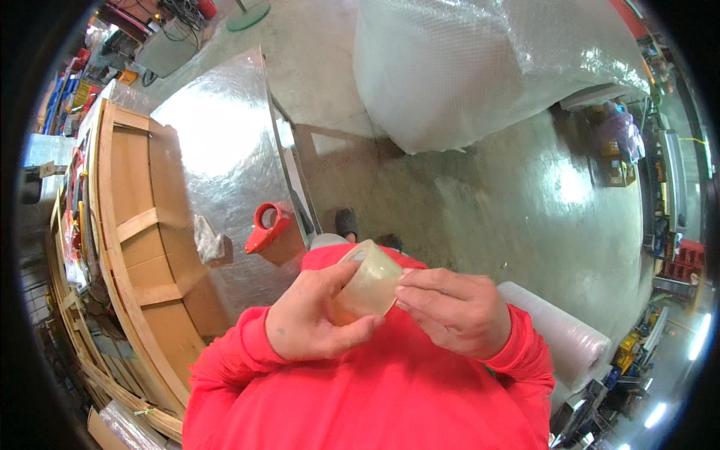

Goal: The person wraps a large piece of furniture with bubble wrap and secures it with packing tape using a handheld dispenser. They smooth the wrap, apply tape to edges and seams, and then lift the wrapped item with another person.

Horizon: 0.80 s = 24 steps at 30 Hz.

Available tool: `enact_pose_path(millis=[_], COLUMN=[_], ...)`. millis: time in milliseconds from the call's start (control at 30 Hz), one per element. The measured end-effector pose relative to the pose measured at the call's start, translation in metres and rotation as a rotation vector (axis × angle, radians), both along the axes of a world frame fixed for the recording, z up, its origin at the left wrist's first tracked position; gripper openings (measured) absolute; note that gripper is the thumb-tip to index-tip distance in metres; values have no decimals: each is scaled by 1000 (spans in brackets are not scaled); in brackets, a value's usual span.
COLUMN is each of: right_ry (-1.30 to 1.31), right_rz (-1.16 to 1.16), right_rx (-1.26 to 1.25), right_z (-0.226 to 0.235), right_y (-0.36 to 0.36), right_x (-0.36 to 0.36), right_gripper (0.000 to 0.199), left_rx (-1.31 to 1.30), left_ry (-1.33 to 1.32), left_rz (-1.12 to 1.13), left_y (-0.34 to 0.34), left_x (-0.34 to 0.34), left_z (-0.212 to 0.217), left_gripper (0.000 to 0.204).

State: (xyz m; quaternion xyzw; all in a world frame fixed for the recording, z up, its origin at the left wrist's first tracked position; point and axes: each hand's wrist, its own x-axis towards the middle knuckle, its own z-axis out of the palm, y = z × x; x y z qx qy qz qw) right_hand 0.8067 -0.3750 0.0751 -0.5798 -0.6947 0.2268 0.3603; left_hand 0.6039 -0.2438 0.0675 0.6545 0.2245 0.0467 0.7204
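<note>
The left hand is closed around a clear, yellowish roll of packing tape, thumb underneath and fingers curled over its near rim, holding it up in front of the chest between the two red sleeves. The right hand grips nothing whole — its fingertips press flat on the roll's outer face just beside the left thumb, as if feeling for the loose end of the tape. To do this well, it seems best to keep the roll steady in the left hand and turn it slowly while one fingernail runs along the surface until it catches the edge — picking at random would likely split the film. Just beyond the left hand, a red tape dispenser rests on a silver foil-wrapped panel, with a crumpled grey rag beside it. Further left stands a wooden crate frame. To the right of the right hand lies a small white roll of foam wrap, and well beyond both hands a large roll of bubble wrap sits on the glossy concrete floor.
</note>
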Motion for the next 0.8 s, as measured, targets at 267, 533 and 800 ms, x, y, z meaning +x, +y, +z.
enact_pose_path(millis=[267,533,800], right_ry=[-53,-162,-122], right_rz=[127,227,241], right_rx=[-276,-423,-461], right_z=[3,8,0], right_y=[-10,-6,-1], right_x=[-5,-7,-6], right_gripper=[26,22,20], left_rx=[-46,-113,-231], left_ry=[157,132,196], left_rz=[-89,-42,-83], left_y=[-16,-24,-21], left_x=[-9,-8,-8], left_z=[-13,-18,-23], left_gripper=[35,30,30])
